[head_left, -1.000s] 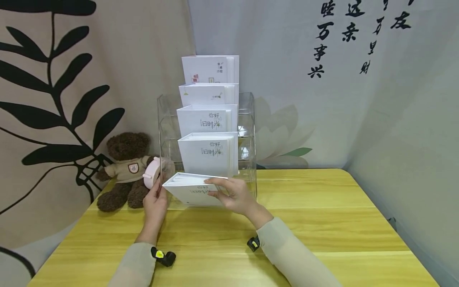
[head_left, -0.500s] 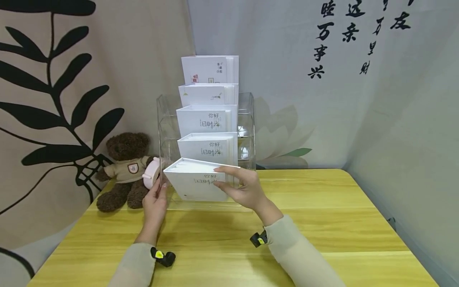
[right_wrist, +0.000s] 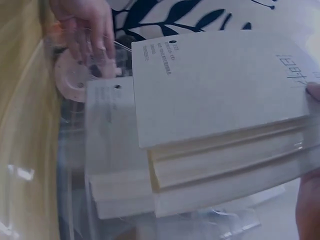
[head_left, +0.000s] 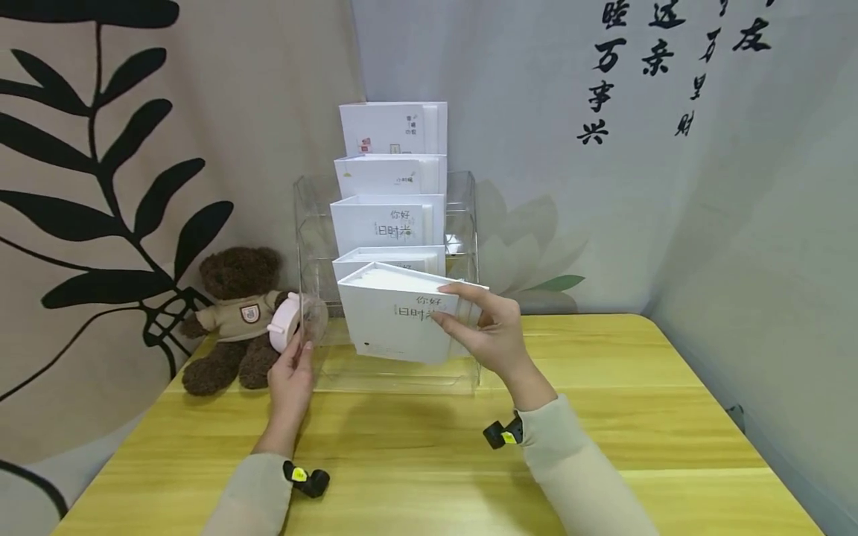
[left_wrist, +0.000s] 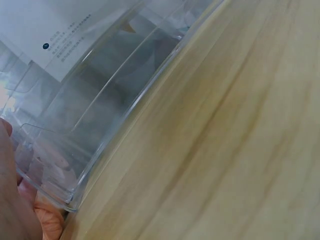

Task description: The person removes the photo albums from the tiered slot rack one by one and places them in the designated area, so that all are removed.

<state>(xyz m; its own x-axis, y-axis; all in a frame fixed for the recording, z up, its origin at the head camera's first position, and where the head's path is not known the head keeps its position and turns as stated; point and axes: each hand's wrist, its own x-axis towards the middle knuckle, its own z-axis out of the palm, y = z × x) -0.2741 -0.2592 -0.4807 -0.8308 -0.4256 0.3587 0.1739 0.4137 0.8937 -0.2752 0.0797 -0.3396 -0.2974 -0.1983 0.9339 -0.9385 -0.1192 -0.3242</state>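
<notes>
My right hand (head_left: 492,327) grips a white photo album (head_left: 395,316) by its upper right edge, thumb on the printed cover, fingers over the top. The album is tilted, in front of the lowest part of a clear acrylic rack (head_left: 402,383), and overlaps another white album (head_left: 375,257) standing there. In the right wrist view the held album (right_wrist: 220,85) shows its cover and thick page edges, above an album in the rack (right_wrist: 110,135). My left hand (head_left: 291,383) holds the rack's left side wall; its fingers (left_wrist: 7,165) show beside the clear plastic in the left wrist view.
Several white albums stand in rising tiers, the topmost album (head_left: 385,130) at the back. Left of the rack sit a brown teddy bear (head_left: 234,320) and a pink round object (head_left: 284,324). A wooden table (head_left: 603,417) lies beneath, with a printed cloth (head_left: 536,74) behind.
My right hand has lifted the album and moved it up and to the right, turning its cover more upright. The left hand stays at the rack's side.
</notes>
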